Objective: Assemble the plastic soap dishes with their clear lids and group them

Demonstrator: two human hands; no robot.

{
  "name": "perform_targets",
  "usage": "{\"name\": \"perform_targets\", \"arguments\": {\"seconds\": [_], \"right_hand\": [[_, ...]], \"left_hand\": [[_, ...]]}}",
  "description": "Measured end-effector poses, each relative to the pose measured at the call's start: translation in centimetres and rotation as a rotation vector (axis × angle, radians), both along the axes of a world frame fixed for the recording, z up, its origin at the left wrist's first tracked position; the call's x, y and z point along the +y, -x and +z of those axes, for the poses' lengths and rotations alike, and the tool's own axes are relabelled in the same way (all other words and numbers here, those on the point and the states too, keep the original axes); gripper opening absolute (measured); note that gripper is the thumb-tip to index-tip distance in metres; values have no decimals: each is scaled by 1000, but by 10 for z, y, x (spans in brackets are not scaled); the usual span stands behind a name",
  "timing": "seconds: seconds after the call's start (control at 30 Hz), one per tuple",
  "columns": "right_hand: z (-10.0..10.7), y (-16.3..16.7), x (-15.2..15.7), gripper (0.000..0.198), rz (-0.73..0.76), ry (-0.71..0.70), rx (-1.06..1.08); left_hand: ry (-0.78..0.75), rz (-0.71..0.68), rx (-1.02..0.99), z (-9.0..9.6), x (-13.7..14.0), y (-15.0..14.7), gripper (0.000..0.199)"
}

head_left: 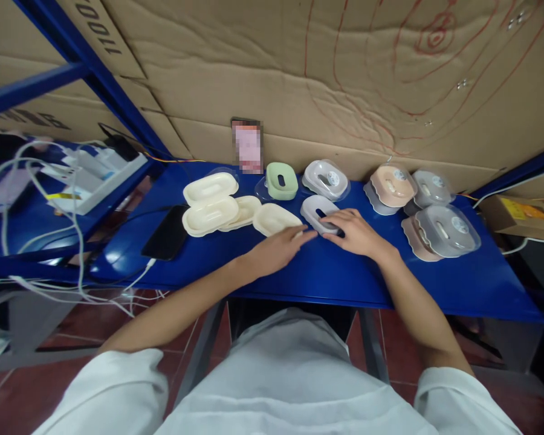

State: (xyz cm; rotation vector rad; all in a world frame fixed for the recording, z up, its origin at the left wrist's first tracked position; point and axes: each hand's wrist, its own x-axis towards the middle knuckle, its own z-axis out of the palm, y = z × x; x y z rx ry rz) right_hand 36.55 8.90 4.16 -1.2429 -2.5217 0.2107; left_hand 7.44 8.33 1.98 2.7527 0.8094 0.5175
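My right hand [354, 232] is closed round the right end of a light grey oval plastic case [309, 209] with a dark slot in its top, resting on the blue table. Stretched out to the right, the fingers of my left hand [283, 246] lie beside a cream oval tray [272, 219] and reach close to the grey case; I cannot tell whether they touch either. Further left, several more cream trays [211, 214] lie partly overlapping. Behind them stands a green slotted case [288, 178], with a clear-lidded grey case [321, 178] to its right.
Clear-lidded pink [385, 187] and grey cases [456, 232] are grouped at the right. A black phone [167, 234] with a white cable lies at the left. Another phone [248, 148] leans against the cardboard wall [276, 72]. White power strips [100, 181] and tangled cables are further left.
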Motion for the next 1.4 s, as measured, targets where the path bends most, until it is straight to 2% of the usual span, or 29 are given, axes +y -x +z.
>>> {"name": "perform_targets", "arguments": {"seconds": [0.1,0.2,0.33,0.43,0.53,0.7,0.87,0.97,1.07,1.13,1.2,1.3,1.33,1.4], "right_hand": [[6,-9,-1,35,-52,13,35],[9,-1,-7,37,-16,14,71],[10,22,-19,39,121,35,84],[6,37,-28,45,161,21,15],[-2,43,-30,52,131,-53,-89],[-16,40,-23,42,88,-106,-185],[-11,30,-18,38,113,-85,-75],[-4,16,-7,44,-6,-140,45],[-4,-4,18,59,-206,-212,98],[-10,-18,41,75,-287,-177,116],[-16,-31,61,85,-297,-92,166],[-25,-44,74,71,-267,-32,293],[-27,-45,74,65,-276,-46,330],[-30,-44,71,66,-306,-89,357]], "left_hand": [[-53,-158,14,0,-13,8,59],[-104,-99,12,7,-9,29,63],[-75,-24,1,8,13,43,68],[-46,-70,32,3,31,37,51],[-82,-104,87,2,46,26,37],[-114,-152,88,4,59,18,29],[-72,-143,-30,0,60,19,29],[-64,-91,-81,5,64,21,30],[-100,58,-118,15,70,18,35],[-102,101,-111,20,71,13,35],[-86,90,-92,20,68,7,39],[-40,80,-88,14,60,-1,52],[-17,78,-84,11,58,-3,55],[24,76,-61,6,55,-5,63]]}}
